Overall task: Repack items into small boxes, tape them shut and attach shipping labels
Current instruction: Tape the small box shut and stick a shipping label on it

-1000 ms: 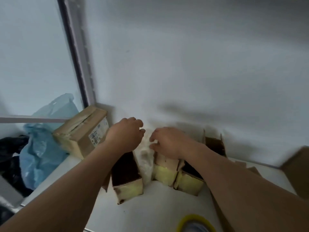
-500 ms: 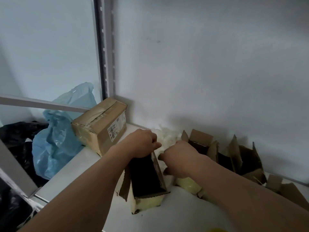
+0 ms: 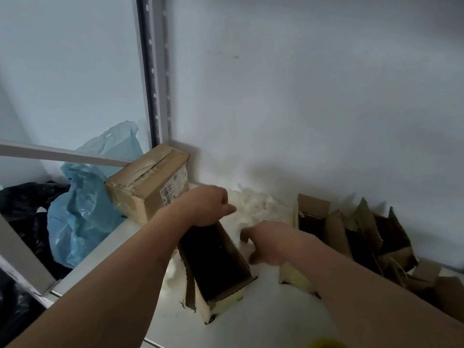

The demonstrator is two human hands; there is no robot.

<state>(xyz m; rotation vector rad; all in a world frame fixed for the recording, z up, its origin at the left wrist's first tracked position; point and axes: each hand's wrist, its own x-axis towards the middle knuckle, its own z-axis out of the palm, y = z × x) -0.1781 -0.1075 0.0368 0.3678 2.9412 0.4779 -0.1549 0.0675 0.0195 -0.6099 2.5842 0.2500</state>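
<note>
A white worktop runs along a plain wall, its left edge dropping off beside a metal upright. Beyond that edge a blue plastic bag slumps against black bags. At the back-left corner sits the largest carton, a taped box closed with tape and bearing a label on its end; its contents are hidden.

In front of it an open small box lies with its long mouth up, the inside dark, so what it holds cannot be made out. To the right, a row of open boxes stands against the wall with flaps raised, their interiors too dark to read. A heap of white packing filler lies loose on the worktop between the taped box and that row.

The left hand is curled over the far end of the open small box, gripping its rim. The right hand hovers just beside it, fingers bent downward; whether it pinches anything I cannot tell. Bare worktop lies near the front edge.
</note>
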